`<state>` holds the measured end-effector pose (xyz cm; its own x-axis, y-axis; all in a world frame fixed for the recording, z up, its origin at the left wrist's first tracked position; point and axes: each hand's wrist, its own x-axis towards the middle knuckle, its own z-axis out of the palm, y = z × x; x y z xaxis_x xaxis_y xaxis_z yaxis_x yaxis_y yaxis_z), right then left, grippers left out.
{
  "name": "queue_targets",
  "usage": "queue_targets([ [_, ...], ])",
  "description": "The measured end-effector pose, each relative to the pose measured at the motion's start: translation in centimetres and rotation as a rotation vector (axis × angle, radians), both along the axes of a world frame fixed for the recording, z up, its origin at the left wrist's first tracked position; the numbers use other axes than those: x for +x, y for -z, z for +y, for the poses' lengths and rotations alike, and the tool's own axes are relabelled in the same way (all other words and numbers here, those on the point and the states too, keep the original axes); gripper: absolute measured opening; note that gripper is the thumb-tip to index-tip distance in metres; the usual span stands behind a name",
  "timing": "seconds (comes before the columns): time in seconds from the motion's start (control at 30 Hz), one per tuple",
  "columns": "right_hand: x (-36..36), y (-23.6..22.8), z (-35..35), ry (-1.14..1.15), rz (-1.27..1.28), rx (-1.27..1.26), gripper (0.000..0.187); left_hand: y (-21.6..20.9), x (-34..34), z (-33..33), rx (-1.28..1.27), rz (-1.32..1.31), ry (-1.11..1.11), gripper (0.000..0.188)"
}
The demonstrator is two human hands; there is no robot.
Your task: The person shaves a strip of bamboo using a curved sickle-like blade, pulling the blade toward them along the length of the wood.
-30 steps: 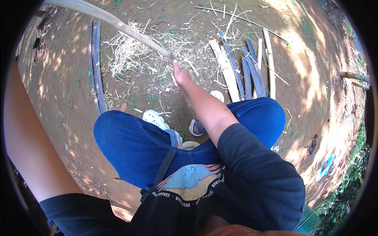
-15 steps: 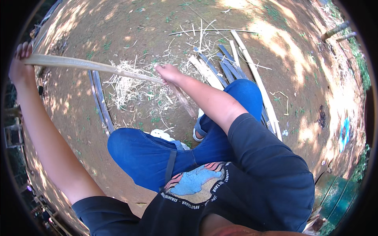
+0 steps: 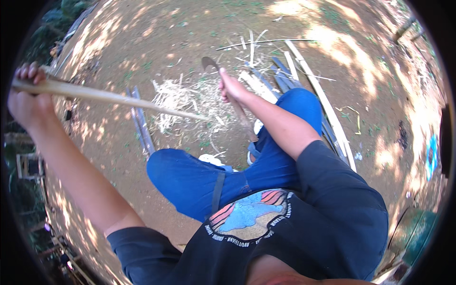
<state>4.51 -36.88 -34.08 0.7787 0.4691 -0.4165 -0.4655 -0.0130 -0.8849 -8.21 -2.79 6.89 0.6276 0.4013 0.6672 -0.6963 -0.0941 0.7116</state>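
Observation:
My left hand (image 3: 32, 102) is raised at the far left, its fingers wrapped round one end of a long pale bamboo strip (image 3: 114, 97). The strip slants down to the right, and its free end hangs over the shavings, apart from my right hand. In front of my right knee, my right hand (image 3: 231, 87) grips a hooked knife (image 3: 244, 119). Its dark curved blade sticks out beyond my fingers, and the long wooden handle runs back toward my leg. A pile of pale curled shavings (image 3: 175, 97) lies on the ground below the strip.
Dark strips (image 3: 284, 80) and long pale strips (image 3: 317, 80) lie beside my right knee. Two more dark strips (image 3: 140, 124) lie left of my left knee. A thin stick (image 3: 266, 42) lies farther off. A green drum (image 3: 412, 233) stands at the lower right.
My right hand has come away from the bamboo strip, and the knife's curved blade now shows. The strip's free end has dropped lower. The whole view has shifted slightly.

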Motion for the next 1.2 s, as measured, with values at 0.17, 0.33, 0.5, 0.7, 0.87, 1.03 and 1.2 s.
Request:
queue_targets([
  [0.17,-4.4,-3.2,0.9,-0.140,-0.035,0.142,0.059,4.1,-1.7,-6.2,-0.038,-0.049,-0.074,0.052],
  [0.33,-9.5,-8.2,3.7,-0.315,-0.304,0.207,0.059,5.0,-3.0,-6.5,-0.020,-0.117,-0.157,0.055],
  [0.5,-14.1,-17.2,7.6,-0.431,-0.576,0.516,0.062,5.0,-2.2,-10.3,-0.045,-0.194,-0.354,0.051],
  [0.7,-15.9,-22.4,12.3,-0.293,-0.699,0.735,0.072,5.7,-1.6,-11.0,-0.044,-0.235,-0.703,0.050],
  [0.87,-16.0,-21.4,13.7,-0.279,-0.697,0.774,0.079,6.3,-1.8,-10.5,-0.010,-0.253,-0.734,0.051],
  [1.03,-14.7,-14.3,14.4,-0.428,-0.564,0.599,0.071,6.1,-1.8,-10.1,-0.127,-0.311,-0.749,0.049],
  [1.2,-12.4,-6.2,12.0,-0.439,-0.338,0.231,0.068,6.4,-1.7,-9.3,-0.110,-0.315,-0.644,0.048],
])
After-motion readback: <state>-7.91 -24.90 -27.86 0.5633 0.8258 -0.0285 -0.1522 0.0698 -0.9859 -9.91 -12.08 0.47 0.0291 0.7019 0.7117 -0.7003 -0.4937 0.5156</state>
